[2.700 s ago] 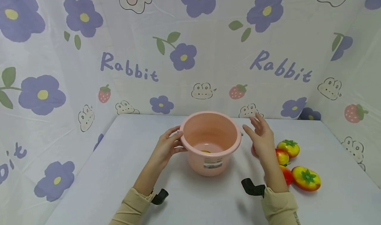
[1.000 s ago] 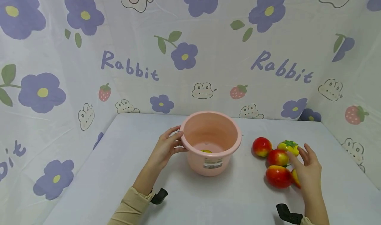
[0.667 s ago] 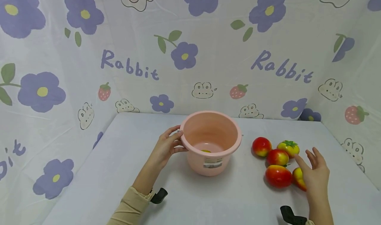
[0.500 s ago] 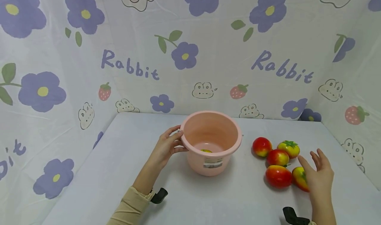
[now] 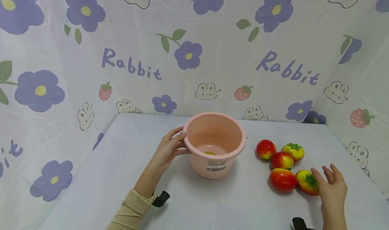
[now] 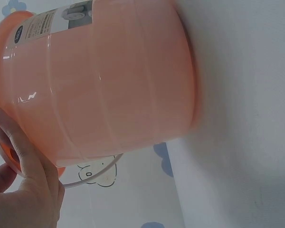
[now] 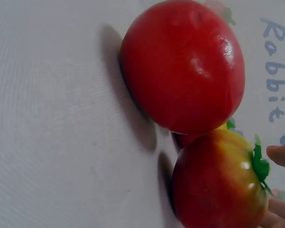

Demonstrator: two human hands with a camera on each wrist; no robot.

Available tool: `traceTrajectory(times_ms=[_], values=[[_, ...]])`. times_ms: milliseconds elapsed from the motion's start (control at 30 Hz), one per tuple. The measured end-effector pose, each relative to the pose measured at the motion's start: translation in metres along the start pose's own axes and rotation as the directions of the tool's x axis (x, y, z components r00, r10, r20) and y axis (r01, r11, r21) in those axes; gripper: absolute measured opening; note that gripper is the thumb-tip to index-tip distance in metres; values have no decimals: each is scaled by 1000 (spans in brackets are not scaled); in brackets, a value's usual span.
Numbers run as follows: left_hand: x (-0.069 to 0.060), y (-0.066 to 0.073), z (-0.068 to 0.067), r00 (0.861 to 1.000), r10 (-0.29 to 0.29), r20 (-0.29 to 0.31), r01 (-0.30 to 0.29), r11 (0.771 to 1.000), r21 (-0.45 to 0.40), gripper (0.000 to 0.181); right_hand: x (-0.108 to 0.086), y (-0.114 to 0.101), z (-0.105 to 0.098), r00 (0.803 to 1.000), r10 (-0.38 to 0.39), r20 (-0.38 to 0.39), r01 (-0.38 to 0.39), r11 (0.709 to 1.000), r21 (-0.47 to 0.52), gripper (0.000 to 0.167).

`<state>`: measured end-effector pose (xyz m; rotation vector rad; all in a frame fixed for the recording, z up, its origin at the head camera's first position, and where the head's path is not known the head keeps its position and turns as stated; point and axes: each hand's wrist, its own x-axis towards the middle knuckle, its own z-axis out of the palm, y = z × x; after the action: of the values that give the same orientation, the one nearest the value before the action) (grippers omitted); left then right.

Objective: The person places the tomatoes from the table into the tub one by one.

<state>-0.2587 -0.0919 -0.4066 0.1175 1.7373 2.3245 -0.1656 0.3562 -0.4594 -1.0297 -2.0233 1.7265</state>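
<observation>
My right hand [image 5: 332, 188], beside the bucket [image 5: 212, 174] moments ago, has moved away from it and now lies at the right of a leafy fruit [image 5: 307, 182], fingers loosely bent and holding nothing; whether it touches the fruit cannot be told. Just left of that fruit, farther from this hand, sits a red fruit [image 5: 283, 180]; three more fruits [image 5: 282, 160] lie beyond the pair. My left hand [image 5: 169, 149], its place unchanged, grips the rim of the upright bucket, which stands to its right, a partly hidden yellow thing [image 5: 209, 153] inside. As I judge it, the shift brings the leafy fruit within grasp, not yet taken.
</observation>
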Motion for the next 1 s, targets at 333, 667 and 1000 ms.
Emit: traceTrajectory(times_ms=[333, 667, 1000], values=[[-1, 1, 0, 1000, 1, 3, -1, 1000, -2, 43, 5, 10, 2, 998, 60, 36, -58, 996, -70, 82], [-1, 1, 0, 1000, 1, 0, -1, 1000, 4, 43, 4, 13, 6, 996, 41, 80, -28, 987, -158, 88], [-2, 2, 1, 1000, -5, -3, 5, 1000, 15, 44, 3, 12, 8, 997, 19, 71, -7, 985, -172, 88]])
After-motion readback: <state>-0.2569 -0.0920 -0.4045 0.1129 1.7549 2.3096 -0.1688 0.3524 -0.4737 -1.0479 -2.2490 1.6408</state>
